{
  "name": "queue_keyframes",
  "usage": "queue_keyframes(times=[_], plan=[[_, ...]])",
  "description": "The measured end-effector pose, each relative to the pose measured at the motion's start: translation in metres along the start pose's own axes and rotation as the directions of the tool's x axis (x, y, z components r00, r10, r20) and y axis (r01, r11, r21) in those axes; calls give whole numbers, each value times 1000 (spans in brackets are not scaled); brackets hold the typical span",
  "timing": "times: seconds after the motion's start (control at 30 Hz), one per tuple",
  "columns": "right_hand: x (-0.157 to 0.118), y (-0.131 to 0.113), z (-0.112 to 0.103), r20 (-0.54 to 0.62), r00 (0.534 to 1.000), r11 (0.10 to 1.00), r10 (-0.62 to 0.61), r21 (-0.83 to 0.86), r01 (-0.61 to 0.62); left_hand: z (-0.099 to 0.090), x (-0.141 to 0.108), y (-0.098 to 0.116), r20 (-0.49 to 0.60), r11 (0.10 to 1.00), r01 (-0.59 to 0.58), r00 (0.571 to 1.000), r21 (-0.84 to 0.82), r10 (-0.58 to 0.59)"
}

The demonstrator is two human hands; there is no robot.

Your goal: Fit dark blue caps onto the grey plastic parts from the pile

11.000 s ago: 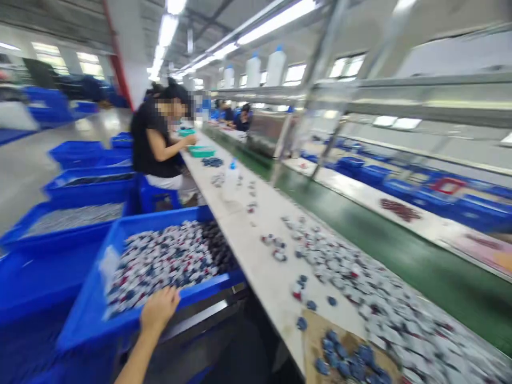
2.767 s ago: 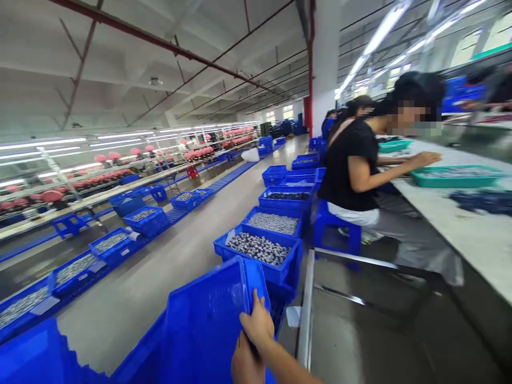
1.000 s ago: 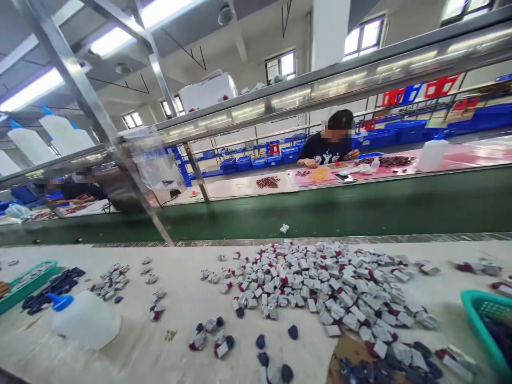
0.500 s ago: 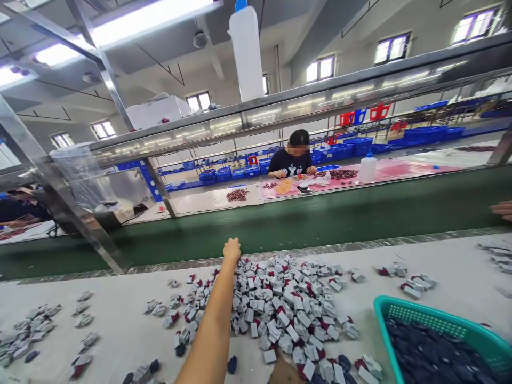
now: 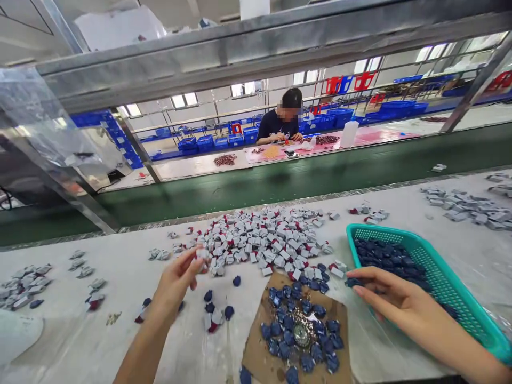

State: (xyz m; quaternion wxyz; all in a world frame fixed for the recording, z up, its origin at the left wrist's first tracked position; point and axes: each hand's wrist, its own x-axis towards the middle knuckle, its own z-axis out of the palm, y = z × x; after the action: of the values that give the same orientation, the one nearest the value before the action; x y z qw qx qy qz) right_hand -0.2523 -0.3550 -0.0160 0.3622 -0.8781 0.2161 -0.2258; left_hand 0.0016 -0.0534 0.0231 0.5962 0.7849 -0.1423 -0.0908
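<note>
My left hand (image 5: 176,280) is raised at the near left edge of a large heap of small grey-white and dark red blocks (image 5: 256,237). Its thumb and fingers pinch one grey-white block (image 5: 202,254). Beside the teal basket, my right hand (image 5: 394,300) grips a small dark blue piece (image 5: 352,282) between thumb and forefinger. Between the hands lies a brown cardboard sheet (image 5: 256,341). Several dark blue pieces (image 5: 288,337) are spread over it, around a wet, shiny patch with a round object (image 5: 301,335) in the middle.
A teal basket (image 5: 452,250) of dark blue pieces stands at right. More grey blocks lie at left (image 5: 28,285) and far right (image 5: 472,205). Behind the table runs a green strip (image 5: 240,189), with a metal shelf beam (image 5: 224,48) above. Another person (image 5: 280,120) works opposite.
My left hand has come back from the heap's far edge and now pinches a block. My right hand has come into view with a blue piece. The view has tilted down, revealing the cardboard.
</note>
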Motion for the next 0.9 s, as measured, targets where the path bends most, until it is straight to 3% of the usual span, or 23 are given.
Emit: queue_keyframes(times=[0.07, 0.13, 0.2, 0.27, 0.33, 0.43, 0.7, 0.9], plan=[[-6, -14, 21, 93, 995, 998, -39, 50, 35, -5, -49, -20, -15, 982, 134, 990, -134, -137], [-13, -20, 42, 176, 978, 992, -115, 80, 102, 3, -87, -36, -15, 912, 280, 954, -300, -298], [-18, -21, 61, 264, 938, 975, -223, 73, 211, 19, -114, -47, -23, 824, 368, 908, -431, -418], [-23, -19, 75, 314, 891, 941, -327, 22, 337, 36, -129, -54, -52, 779, 378, 885, -500, -463], [-26, -16, 82, 334, 858, 907, -390, -23, 421, 49, -135, -57, -64, 742, 367, 875, -562, -480], [-28, -11, 84, 379, 831, 892, -407, -31, 451, 61, -133, -54, -36, 698, 375, 867, -610, -497], [-26, -16, 77, 654, 703, 865, -279, -147, 480, 71, -123, -38, 115, 640, 429, 875, -638, -471], [-23, -24, 80, 679, 680, 835, -277, -180, 520, 73, -131, -39, 139, 579, 418, 875, -700, -464]])
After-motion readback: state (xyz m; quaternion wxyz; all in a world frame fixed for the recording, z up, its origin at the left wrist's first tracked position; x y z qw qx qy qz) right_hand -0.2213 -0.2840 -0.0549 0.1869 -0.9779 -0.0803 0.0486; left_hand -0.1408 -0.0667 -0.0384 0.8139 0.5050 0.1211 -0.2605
